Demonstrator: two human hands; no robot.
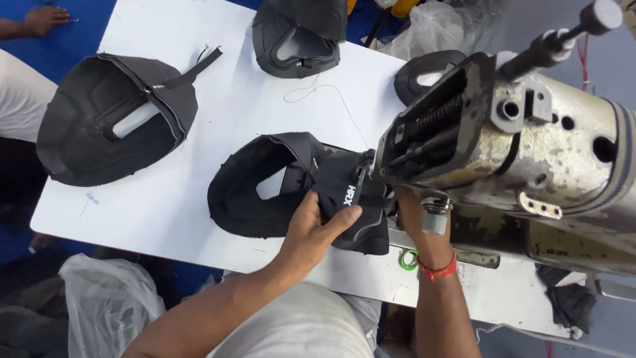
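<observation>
A single head-worn camera looks steeply down from just above the person's lap, close over the white table (199,192). It faces forward across the tabletop, with the sewing machine (530,146) looming very near at the right.

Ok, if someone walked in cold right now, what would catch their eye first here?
First the big worn, cream-coloured metal sewing machine head filling the right side. Next, just left of it at the table's near edge, the left hand pinching a black padded fabric shoe upper, while the right hand is mostly hidden under the machine. Then the larger black fabric piece lying open at the far left of the white table.
</observation>
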